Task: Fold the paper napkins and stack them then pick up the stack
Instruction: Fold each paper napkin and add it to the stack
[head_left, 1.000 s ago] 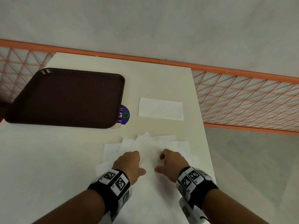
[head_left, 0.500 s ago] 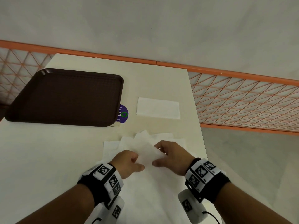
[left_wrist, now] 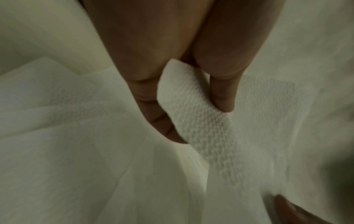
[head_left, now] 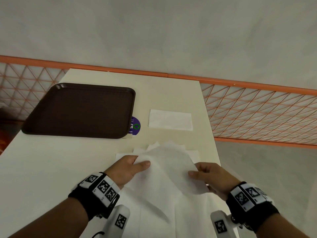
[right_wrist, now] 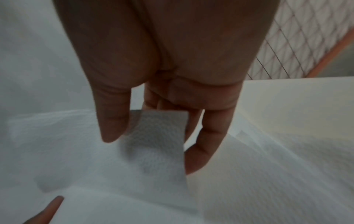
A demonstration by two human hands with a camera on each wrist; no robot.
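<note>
**Lifting one napkin to fold it**

Head view: the left hand and right hand each pinch a far corner of the top napkin, raised off the loose pile near the table's front edge. One folded napkin lies farther back, beside the tray. The fold likely goes best if both corners travel together and land square on the near edge, then get creased flat.

Left wrist view: thumb and fingers clamp a single embossed corner; keeping the pinch light should avoid dragging the sheet below.

Right wrist view: thumb and fingers hold the other corner the same way, with the pile beneath. Uneven pull here would skew the fold.
</note>
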